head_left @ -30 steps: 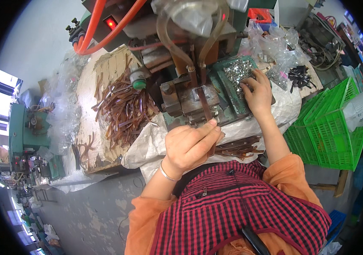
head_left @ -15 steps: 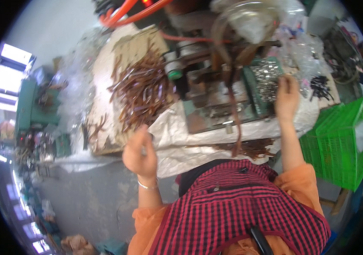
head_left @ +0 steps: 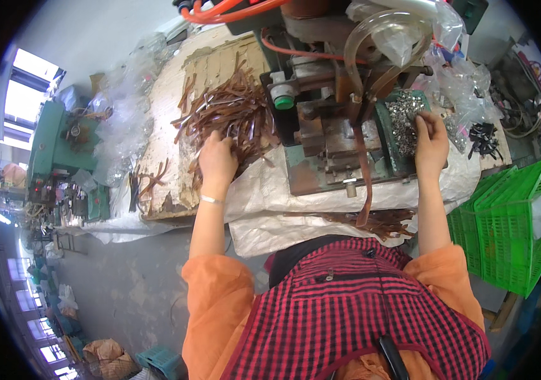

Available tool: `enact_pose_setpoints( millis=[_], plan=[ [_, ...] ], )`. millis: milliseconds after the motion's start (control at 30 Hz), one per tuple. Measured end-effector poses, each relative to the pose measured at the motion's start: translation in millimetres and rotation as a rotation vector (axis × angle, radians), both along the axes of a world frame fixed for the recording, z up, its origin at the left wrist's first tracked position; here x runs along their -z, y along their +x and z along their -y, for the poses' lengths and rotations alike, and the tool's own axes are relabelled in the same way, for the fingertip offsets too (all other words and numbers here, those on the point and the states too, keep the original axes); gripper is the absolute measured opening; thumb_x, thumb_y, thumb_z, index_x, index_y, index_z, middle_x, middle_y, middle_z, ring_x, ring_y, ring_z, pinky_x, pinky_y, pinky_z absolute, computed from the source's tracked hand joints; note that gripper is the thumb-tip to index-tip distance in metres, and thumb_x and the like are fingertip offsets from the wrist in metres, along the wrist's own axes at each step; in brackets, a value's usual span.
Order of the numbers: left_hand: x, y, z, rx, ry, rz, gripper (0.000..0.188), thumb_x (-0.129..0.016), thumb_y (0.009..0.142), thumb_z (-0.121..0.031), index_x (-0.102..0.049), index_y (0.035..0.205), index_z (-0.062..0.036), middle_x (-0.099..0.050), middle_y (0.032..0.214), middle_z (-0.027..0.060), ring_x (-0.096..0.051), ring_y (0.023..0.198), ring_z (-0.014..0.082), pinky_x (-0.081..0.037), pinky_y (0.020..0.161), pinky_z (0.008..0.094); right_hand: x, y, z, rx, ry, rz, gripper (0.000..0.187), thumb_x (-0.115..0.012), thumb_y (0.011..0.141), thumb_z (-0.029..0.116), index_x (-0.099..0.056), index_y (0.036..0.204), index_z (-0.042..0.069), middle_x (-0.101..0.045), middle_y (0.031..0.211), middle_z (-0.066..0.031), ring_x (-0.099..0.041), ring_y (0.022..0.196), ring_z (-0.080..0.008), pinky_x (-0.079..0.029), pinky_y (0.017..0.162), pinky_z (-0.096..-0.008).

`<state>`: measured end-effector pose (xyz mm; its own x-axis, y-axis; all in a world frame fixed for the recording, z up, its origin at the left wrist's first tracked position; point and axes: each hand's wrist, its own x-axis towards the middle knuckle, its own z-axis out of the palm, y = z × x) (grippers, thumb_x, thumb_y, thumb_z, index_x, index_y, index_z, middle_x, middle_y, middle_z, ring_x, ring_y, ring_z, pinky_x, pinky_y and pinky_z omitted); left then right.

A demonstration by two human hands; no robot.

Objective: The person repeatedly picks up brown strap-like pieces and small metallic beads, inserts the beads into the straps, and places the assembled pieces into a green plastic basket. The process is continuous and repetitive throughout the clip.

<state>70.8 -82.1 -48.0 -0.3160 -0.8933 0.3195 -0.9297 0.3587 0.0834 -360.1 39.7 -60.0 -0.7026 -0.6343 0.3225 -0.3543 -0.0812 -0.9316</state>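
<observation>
My left hand (head_left: 217,159) reaches into a heap of long, thin brown strips (head_left: 245,106) on the left of the bench. Its fingers are bent down among them, and what they pinch is hidden. On the right, my right hand (head_left: 432,143) is at the edge of a green tray (head_left: 384,130) full of small shiny metal pieces (head_left: 405,117). Its fingertips curl together over the pieces; anything between them is too small to make out. Between my hands stands a green bench machine (head_left: 305,171), with one brown strip (head_left: 363,174) hanging down its front.
More brown strips (head_left: 378,223) lie along the bench's front edge on white sheeting (head_left: 254,218). A green plastic crate (head_left: 505,221) stands at the right. Clear plastic bags (head_left: 124,120) are heaped at the far left. Orange hoses (head_left: 232,11) and a clear tube (head_left: 353,50) cross above the machine.
My left hand has moved up and forward from the bench's front edge into the brown strips. My right hand stays at the metal pieces. The whole view has shifted slightly.
</observation>
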Motion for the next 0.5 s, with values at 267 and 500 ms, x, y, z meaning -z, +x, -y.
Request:
enact_pose_setpoints(
  millis=[267, 500],
  plan=[
    [-59.1, 10.9, -48.2, -0.221, 0.33, -0.388, 0.016, -0.077, 0.085, -0.014, -0.073, 0.092, -0.0005, -0.073, 0.085, 0.0186, -0.069, 0.078, 0.0389, -0.053, 0.072, 0.0448, -12.0, -13.1, -63.7, 0.006, -0.046, 0.02, 0.016, -0.07, 0.093, 0.002, -0.073, 0.109, 0.001, -0.073, 0.103, -0.0048, -0.066, 0.096, -0.0121, -0.05, 0.089, -0.0255],
    [-3.9, 3.5, -18.1, -0.143, -0.038, -0.429, 0.017, -0.074, 0.09, -0.015, -0.073, 0.095, 0.0011, -0.071, 0.084, 0.0218, -0.068, 0.073, 0.0354, -0.051, 0.067, 0.0381, -76.7, 75.4, 1.0, -0.323, -0.185, -0.193, 0.016, -0.071, 0.09, 0.001, -0.07, 0.106, -0.001, -0.074, 0.1, -0.0076, -0.068, 0.095, -0.0139, -0.052, 0.087, -0.0272]
  ],
)
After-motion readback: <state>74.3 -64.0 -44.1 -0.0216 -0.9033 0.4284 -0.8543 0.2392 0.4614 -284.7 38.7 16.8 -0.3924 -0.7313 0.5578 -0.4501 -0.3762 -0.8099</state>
